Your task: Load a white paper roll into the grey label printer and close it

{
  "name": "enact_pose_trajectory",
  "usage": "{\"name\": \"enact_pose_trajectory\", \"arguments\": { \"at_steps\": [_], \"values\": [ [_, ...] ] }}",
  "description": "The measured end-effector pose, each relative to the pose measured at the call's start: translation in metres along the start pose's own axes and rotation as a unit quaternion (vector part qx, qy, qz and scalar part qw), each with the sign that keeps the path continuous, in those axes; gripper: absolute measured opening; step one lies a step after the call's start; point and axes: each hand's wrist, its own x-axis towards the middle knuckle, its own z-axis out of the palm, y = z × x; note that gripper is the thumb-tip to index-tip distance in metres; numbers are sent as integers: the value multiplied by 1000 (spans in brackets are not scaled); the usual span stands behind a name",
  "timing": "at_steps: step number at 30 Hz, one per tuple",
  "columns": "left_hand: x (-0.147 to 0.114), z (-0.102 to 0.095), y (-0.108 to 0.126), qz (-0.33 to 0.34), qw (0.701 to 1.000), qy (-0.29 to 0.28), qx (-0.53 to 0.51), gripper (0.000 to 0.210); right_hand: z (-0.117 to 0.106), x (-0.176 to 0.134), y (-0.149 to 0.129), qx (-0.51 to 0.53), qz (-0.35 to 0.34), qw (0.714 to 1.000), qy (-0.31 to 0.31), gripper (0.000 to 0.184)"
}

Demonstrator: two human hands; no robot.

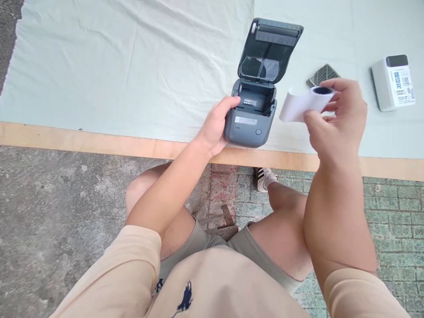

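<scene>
My left hand (218,121) grips the left side of a dark grey label printer (247,128), its thumb on the rim of the paper bay. The printer's lid (266,53) stands raised, and no roll shows in the bay. To the right of the printer, my right hand (341,112) pinches a white paper roll (313,104) with a dark core. A loose end of the paper sticks out to the left, toward the printer but apart from it.
Behind my right hand lies a small dark object with a ribbed, grid-like face (323,74). A white box with a printed label (395,84) stands farther right. Pale cloth (132,79) covers the table, whose wooden front edge (99,139) runs above my knees.
</scene>
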Motion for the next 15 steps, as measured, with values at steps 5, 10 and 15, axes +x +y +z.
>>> {"name": "enact_pose_trajectory", "arguments": {
  "at_steps": [5, 10, 15],
  "values": [
    [-2, -1, 2, 6, 1000, -2, 12, 28, 10, -4, 1, -58, 42, 997, -33, 44],
    [-2, -1, 2, 7, 1000, -2, 16, 27, 6, -7, 2, -81, 33, 994, -68, 49],
    [-2, -1, 3, 18, 1000, 20, 9, 24, -17, -4, 25, -71, 29, 991, 108, 53]
  ]
}}
